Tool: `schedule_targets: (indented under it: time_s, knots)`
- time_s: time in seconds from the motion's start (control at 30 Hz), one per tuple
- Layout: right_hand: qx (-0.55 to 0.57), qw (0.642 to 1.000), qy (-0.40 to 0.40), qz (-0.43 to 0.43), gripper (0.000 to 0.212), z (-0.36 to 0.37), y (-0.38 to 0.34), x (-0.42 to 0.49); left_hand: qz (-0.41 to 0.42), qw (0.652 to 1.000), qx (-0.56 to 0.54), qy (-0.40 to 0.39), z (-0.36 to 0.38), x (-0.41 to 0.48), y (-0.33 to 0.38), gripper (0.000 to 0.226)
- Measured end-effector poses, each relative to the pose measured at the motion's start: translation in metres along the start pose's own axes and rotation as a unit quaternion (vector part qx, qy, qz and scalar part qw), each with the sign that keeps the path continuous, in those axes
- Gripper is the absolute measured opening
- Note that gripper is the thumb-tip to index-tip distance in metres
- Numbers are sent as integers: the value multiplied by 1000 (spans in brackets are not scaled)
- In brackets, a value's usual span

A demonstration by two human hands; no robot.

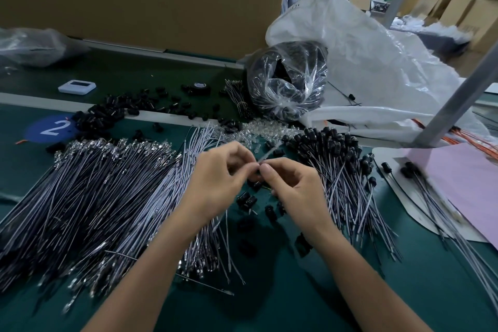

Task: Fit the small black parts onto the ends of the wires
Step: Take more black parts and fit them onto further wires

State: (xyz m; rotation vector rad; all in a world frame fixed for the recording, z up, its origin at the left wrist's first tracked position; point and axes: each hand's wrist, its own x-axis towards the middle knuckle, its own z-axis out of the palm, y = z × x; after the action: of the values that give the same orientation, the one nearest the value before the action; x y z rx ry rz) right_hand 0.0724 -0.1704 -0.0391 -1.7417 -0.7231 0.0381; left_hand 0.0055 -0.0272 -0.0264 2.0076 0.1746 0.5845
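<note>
Two hands meet fingertip to fingertip just right of the bare wires (102,197). Left hand (215,183): fingers curled, thumb and forefinger pinching one wire (270,152). Right hand (293,188): fingers curled, thumb laid on top, pinching the same wire at its lower end. The wire's free end slants up, away from the bare wires, blurred. Black parts (246,201): loose on the mat (296,291) right of the bare wires, beneath the hands. Whether one sits between the fingertips is hidden by the thumbs. Fitted wires (339,170): farther right, partly blurred.
</note>
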Motion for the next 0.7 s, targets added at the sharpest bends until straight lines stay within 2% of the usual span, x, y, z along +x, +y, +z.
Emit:
schedule_targets:
  time_s: [0.1, 0.2, 0.27, 0.33, 0.37, 0.4, 0.47, 0.53, 0.57, 0.7]
  knots:
    - [97, 994, 13, 38, 10, 1, -1, 0, 23, 1000, -3, -18, 7, -3, 0, 24]
    - [163, 982, 39, 83, 10, -4, -3, 2, 6, 998, -10, -54, 5, -4, 6, 29]
    - [200, 970, 92, 104, 16, -12, -4, 5, -14, 996, 24, -79, -5, -4, 9, 29]
    - [229, 960, 128, 100, 19, -21, -6, 7, -48, 991, 107, -64, -23, -6, 10, 26]
    - [231, 959, 134, 94, 19, -24, -6, 7, -72, 979, 185, -39, -35, -9, 7, 27]
    - [223, 961, 135, 88, 19, -25, -6, 7, -99, 954, 285, -3, -48, -12, 3, 28]
    - [190, 971, 124, 77, 18, -24, -6, 5, -161, 873, 453, 81, -75, -21, -9, 23]
    - [161, 979, 108, 64, 16, -20, -6, 4, -227, 814, 525, 97, -98, -28, -26, 21]
    - [153, 981, 102, 58, 16, -18, -6, 3, -253, 808, 526, 86, -106, -29, -34, 21]
    - [132, 986, 97, 37, 16, -16, -5, 3, -281, 834, 466, 89, -114, -31, -40, 12]
